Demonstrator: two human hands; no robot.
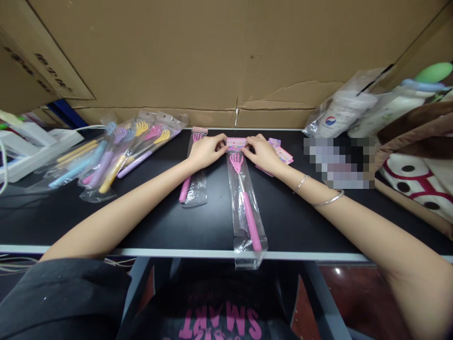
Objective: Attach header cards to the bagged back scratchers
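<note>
A pink back scratcher [250,215] in a clear plastic sleeve lies in front of me, its handle end reaching over the table's front edge. At the top of that sleeve is a pink printed header card [236,143]. My left hand [208,150] pinches the card's left end, and my right hand [261,152] pinches its right end. Left of it, partly under my left hand, a second pink back scratcher [185,189] lies in its own sleeve with a card on top. Several loose printed cards [284,155] lie beside and partly beneath my right hand.
Several bagged back scratchers [106,165] in blue, purple, yellow and pink lie at the left, near a white power strip [42,146]. At the right stand a bagged white cup [339,113], a bottle [399,106] and a patterned bag [421,179]. Cardboard [159,52] walls the back.
</note>
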